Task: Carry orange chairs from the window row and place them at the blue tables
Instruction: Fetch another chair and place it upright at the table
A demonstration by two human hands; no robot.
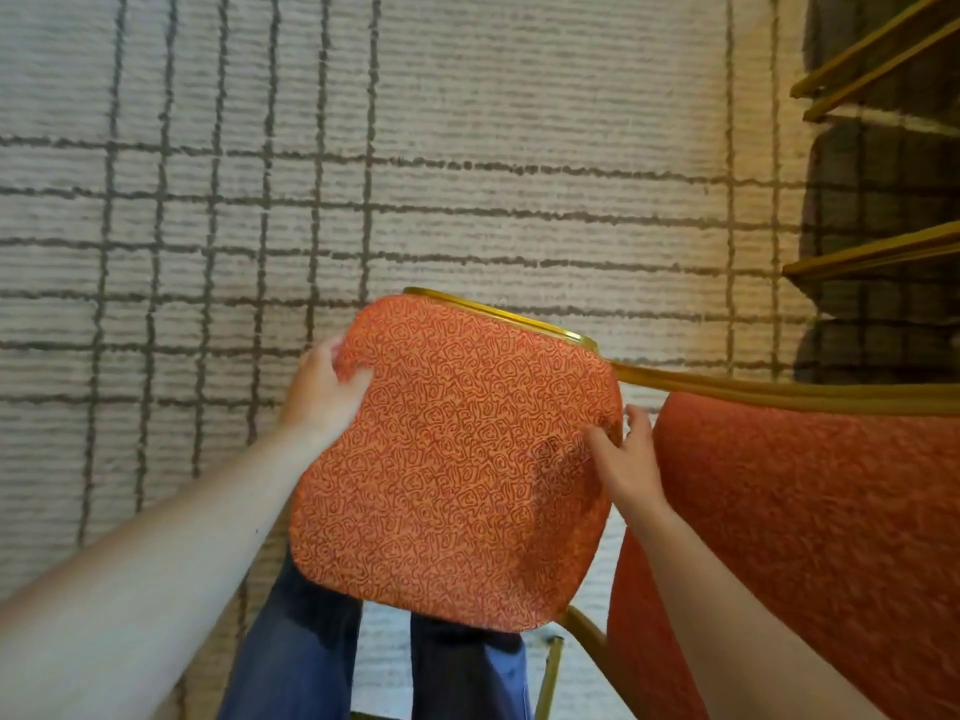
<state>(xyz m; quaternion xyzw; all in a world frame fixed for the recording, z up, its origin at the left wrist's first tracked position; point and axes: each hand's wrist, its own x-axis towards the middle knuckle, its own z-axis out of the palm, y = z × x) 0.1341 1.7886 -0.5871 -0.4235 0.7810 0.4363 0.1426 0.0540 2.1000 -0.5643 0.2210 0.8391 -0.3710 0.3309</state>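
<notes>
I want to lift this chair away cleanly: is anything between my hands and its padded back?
Nothing visible. The left hand and right hand grip the side edges of the orange chair at its back; a second chair stands close on its right.

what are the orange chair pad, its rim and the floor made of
Chair pad: matte woven upholstery fabric with a darker squiggle pattern; it dents where pressed, so likely foam inside.
Rim: probably metal, glossy gold finish with bright highlights.
Floor: ribbed carpet, pale with dark grid lines.
</notes>
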